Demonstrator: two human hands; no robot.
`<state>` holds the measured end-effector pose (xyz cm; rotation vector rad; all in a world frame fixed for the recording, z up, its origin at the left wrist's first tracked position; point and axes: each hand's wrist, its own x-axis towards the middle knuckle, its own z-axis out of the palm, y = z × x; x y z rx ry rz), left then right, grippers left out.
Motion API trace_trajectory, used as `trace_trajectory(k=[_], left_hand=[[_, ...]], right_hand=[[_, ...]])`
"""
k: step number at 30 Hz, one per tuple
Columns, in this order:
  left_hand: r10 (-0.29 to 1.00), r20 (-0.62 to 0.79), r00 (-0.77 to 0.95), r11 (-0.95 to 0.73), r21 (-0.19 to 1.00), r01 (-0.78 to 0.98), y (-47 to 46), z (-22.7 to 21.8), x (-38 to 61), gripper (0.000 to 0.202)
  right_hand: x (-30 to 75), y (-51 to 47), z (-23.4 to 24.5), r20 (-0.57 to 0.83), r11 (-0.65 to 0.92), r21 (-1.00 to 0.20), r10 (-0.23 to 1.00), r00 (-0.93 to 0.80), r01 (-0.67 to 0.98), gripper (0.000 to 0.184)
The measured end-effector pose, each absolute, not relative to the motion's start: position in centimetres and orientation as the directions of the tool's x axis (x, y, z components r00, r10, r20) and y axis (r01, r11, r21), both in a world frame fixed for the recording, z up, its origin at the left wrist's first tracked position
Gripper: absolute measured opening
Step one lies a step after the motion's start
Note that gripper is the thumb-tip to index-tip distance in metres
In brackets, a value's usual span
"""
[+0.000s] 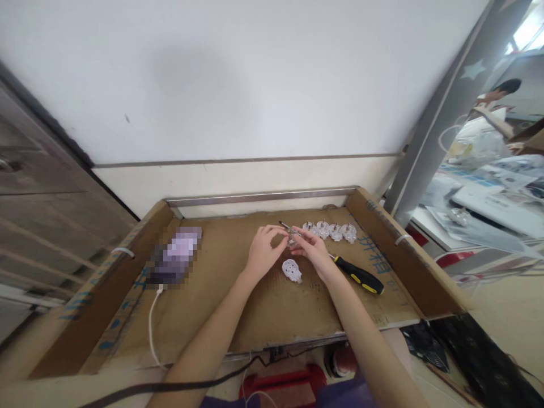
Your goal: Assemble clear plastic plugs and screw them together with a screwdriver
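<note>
My left hand and my right hand meet over the middle of the cardboard surface. Between their fingertips they pinch a small clear plastic plug part with metal bits; its details are mostly covered by fingers. Just below them lies a white round plug cover with holes in its face. A row of several clear plastic plug parts with upright metal prongs stands beyond my right hand. A black and yellow screwdriver rests to the right, its shaft partly behind my right forearm. A thin dark rod shows behind my fingers.
Cardboard walls edge the work surface on its sides. At the left lies a blurred phone with a white cable running to the front edge. Right of the post, another person bends over a cluttered table.
</note>
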<state>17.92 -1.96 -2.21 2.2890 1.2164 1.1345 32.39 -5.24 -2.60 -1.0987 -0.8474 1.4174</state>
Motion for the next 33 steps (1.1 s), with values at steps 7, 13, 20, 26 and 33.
trace_trajectory(k=[7, 13, 20, 26, 33], left_hand=[[0.860, 0.442, 0.255, -0.483, 0.545, 0.685, -1.5, -2.1, 16.7, 0.017], [0.863, 0.297, 0.408, -0.496, 0.355, 0.792, -1.8, -2.3, 16.5, 0.007], [0.837, 0.510, 0.201, -0.510, 0.589, 0.627, -2.1, -1.8, 17.1, 0.012], [0.752, 0.574, 0.323, -0.622, 0.458, 0.635, -2.9, -2.5, 18.3, 0.010], [0.728, 0.630, 0.269, -0.611, 0.418, 0.672, -2.8, -2.6, 18.2, 0.013]], right_hand=[[32.9, -4.8, -2.8, -0.152, -0.079, -0.923, 0.974, 0.167, -0.378, 0.035], [33.1, -4.7, -3.2, -0.156, -0.089, -0.928, 0.974, 0.162, -0.362, 0.036], [32.4, -4.4, -3.8, -0.141, -0.098, -0.970, 0.972, 0.186, -0.224, 0.037], [32.0, -4.2, -3.9, -0.117, -0.093, -0.976, 0.986, 0.115, -0.195, 0.035], [32.1, -4.3, -4.1, -0.099, -0.092, -0.978, 0.995, 0.028, -0.186, 0.035]])
